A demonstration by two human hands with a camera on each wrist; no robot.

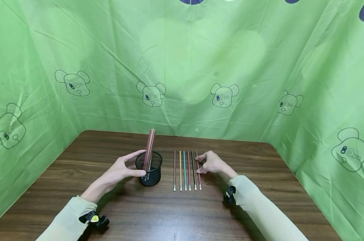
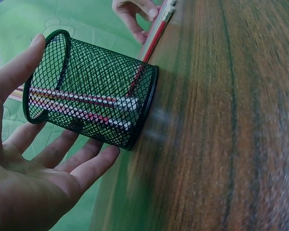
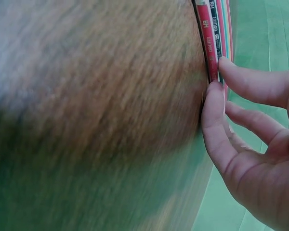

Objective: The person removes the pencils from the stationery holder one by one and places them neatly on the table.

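Note:
A black mesh pencil cup [image 1: 153, 178] stands upright on the table, with several pencils [image 1: 149, 147] leaning in it. My left hand [image 1: 117, 172] holds the cup from the left; in the left wrist view the thumb is at its rim and the fingers lie along its side. To the right of the cup, several pencils lie side by side, eraser ends toward me, among them a yellow pencil [image 1: 180, 170], a blue pencil [image 1: 185, 170] and a black pencil [image 1: 194, 172]. At the row's right end, my right hand [image 1: 213, 163] pinches a red pencil [image 3: 209, 45] between thumb and finger.
The brown wooden table [image 1: 158, 214] has its far edge close to a green curtain [image 1: 188, 113] printed with bear faces. That curtain also hangs along the left and right sides. A wrist camera [image 1: 94, 221] is strapped over the left sleeve.

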